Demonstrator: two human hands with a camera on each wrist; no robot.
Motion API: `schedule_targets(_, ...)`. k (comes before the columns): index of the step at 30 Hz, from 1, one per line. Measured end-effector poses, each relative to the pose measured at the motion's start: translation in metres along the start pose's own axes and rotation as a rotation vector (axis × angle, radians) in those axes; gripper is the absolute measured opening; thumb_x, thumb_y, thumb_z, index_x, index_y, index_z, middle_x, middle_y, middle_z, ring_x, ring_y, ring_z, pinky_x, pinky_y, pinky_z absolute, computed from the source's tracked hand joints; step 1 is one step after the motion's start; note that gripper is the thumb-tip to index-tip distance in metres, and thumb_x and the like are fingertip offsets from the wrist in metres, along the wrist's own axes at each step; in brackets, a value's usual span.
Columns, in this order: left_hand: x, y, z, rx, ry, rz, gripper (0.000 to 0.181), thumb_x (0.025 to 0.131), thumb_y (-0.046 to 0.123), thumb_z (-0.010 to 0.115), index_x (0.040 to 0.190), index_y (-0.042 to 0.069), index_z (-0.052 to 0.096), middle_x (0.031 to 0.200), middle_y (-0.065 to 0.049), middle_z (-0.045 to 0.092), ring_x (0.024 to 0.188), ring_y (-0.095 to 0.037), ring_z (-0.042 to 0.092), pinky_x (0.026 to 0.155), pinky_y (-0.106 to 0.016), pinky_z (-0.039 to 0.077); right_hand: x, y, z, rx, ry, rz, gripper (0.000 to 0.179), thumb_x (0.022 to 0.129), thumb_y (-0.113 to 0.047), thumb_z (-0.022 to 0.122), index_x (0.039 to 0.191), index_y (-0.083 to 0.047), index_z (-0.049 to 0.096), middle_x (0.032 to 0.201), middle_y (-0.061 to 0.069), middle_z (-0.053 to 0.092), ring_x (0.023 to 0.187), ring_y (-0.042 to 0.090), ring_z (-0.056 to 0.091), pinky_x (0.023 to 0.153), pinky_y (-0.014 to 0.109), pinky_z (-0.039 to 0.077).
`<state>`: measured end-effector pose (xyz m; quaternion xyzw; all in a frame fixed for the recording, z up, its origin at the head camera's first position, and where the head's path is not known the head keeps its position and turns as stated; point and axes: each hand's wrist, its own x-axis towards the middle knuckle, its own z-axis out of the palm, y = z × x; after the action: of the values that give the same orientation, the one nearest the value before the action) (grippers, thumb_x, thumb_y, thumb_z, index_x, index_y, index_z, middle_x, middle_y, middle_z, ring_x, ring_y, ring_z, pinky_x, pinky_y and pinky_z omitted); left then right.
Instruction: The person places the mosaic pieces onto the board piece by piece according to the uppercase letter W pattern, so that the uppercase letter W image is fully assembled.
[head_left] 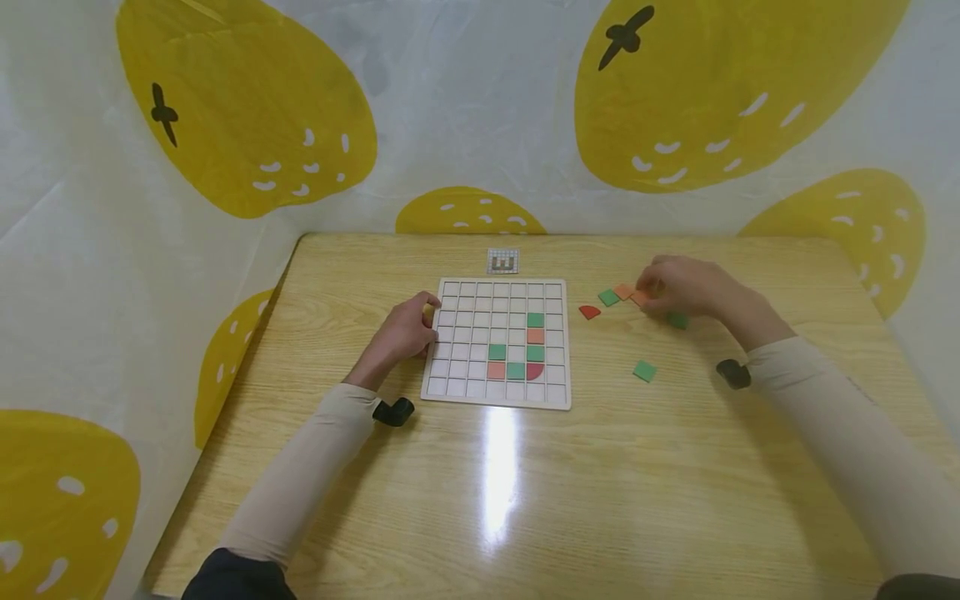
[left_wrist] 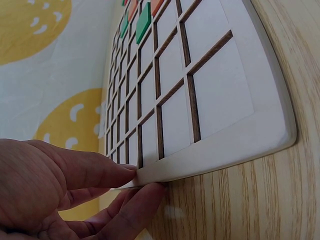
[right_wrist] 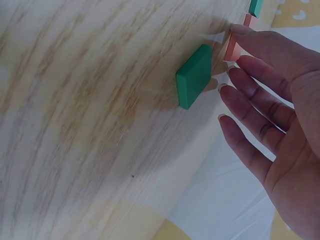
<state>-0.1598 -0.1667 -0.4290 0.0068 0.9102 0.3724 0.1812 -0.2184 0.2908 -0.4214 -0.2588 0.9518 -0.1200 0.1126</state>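
A white square grid board (head_left: 495, 403) lies on the table, holding several green and orange square tiles and one red quarter-round tile (head_left: 535, 372). My left hand (head_left: 409, 327) pinches the board's left edge, the thumb on the top face and a finger at the underside, as the left wrist view shows. Over the loose tiles at the right is my right hand (head_left: 686, 287). Its thumb tip touches or nearly touches an orange tile (right_wrist: 234, 49), while the other fingers are loosely bent. Near those fingers lies a green tile (right_wrist: 194, 77).
Left of the right hand are another orange tile (head_left: 625, 291), a green tile (head_left: 608, 297) and a red quarter-round tile (head_left: 589, 312). A separate green tile (head_left: 644, 371) sits nearer me. Behind the board lies a small patterned card (head_left: 503, 261). A lemon-print cloth (head_left: 465, 100) hangs beyond the table.
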Motion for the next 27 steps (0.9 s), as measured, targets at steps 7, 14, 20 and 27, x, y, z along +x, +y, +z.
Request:
schedule_targets(7,0.0005,-0.0011,0.0005,0.009,0.001,0.0,0.051,0.093,-0.005,0.062,0.141,0.008,0.048,0.103,-0.016,0.058,0.068,-0.022,0.059,0.058,-0.027,0.05,-0.0009,0.0003,-0.0006,0.016,0.006,-0.001,0.02,0.086,-0.021,0.077,0.103,-0.01,0.076,0.1,0.005,0.067,0.093,0.025,0.064,0.081,0.05,0.054)
schedule_targets(14,-0.0003,-0.0011,0.0005,0.005,-0.005,0.005,0.051,0.094,-0.005,0.062,0.141,0.007,0.047,0.104,-0.017,0.058,0.071,-0.022,0.059,0.059,-0.027,0.051,-0.0013,-0.0002,0.0,0.012,0.004,0.023,0.02,0.087,-0.023,0.077,0.103,-0.011,0.075,0.102,0.005,0.067,0.094,0.025,0.063,0.08,0.051,0.053)
schedule_targets(20,-0.0003,-0.0009,0.0,0.022,-0.007,0.014,0.052,0.093,-0.004,0.061,0.142,0.007,0.047,0.102,-0.017,0.059,0.068,-0.022,0.06,0.058,-0.027,0.051,-0.0012,-0.0028,-0.0008,0.006,0.003,0.011,0.022,0.086,-0.022,0.078,0.103,-0.008,0.074,0.104,0.006,0.068,0.097,0.028,0.064,0.083,0.053,0.053)
schedule_targets(27,0.0012,-0.0011,0.0001,0.031,-0.001,0.014,0.052,0.093,-0.003,0.061,0.142,0.008,0.047,0.102,-0.016,0.058,0.068,-0.022,0.06,0.058,-0.027,0.051,0.0001,-0.0037,-0.0016,0.0,-0.001,0.006,0.021,0.085,-0.023,0.078,0.102,-0.011,0.074,0.101,0.003,0.069,0.095,0.025,0.065,0.082,0.052,0.053)
